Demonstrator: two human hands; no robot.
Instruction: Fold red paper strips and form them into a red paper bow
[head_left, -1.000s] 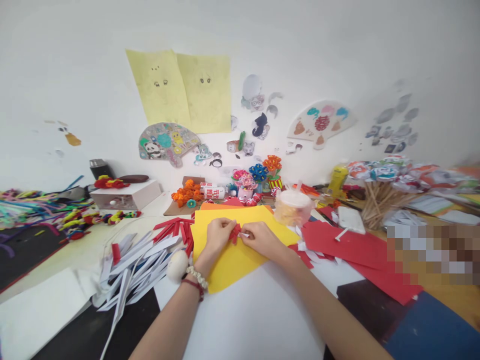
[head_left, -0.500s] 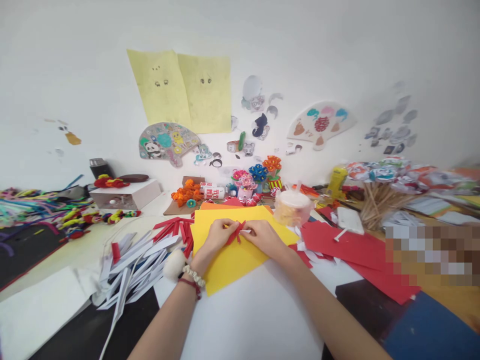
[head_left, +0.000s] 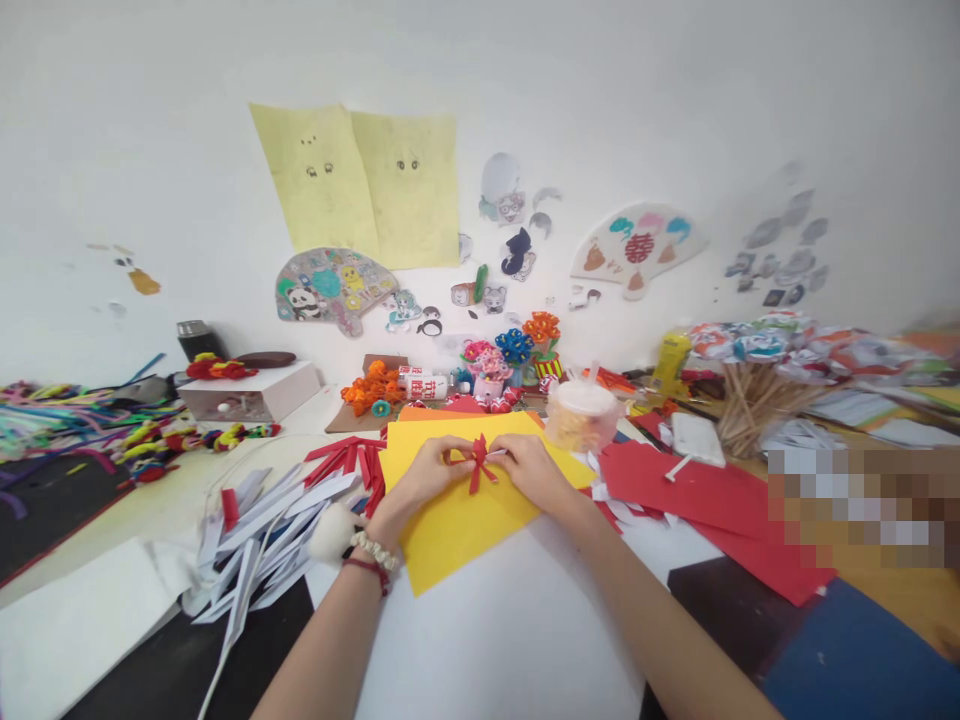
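Note:
Between my two hands is a small red folded-paper piece (head_left: 478, 462), shaped like a bow with strips sticking out. My left hand (head_left: 433, 470) pinches its left side with thumb and forefinger. On the right side, my right hand (head_left: 525, 466) pinches it too, and a bit of white shows at those fingertips. Beneath both hands lie yellow paper sheets (head_left: 442, 545), resting over a large white sheet (head_left: 502, 640). A scrunchie with a white pompom (head_left: 330, 533) and a red band circle my left wrist.
Left of the yellow paper lie white strips (head_left: 259, 545) and red strips (head_left: 352, 458). Red sheets (head_left: 720, 500), a power bank (head_left: 697, 440) and a lidded plastic cup (head_left: 583, 412) are to the right. Paper flowers (head_left: 516, 347) stand behind.
The red paper piece has turned more upright, and its lower strips now show spread apart. My left hand has shifted slightly left; the right hand stays about where it was.

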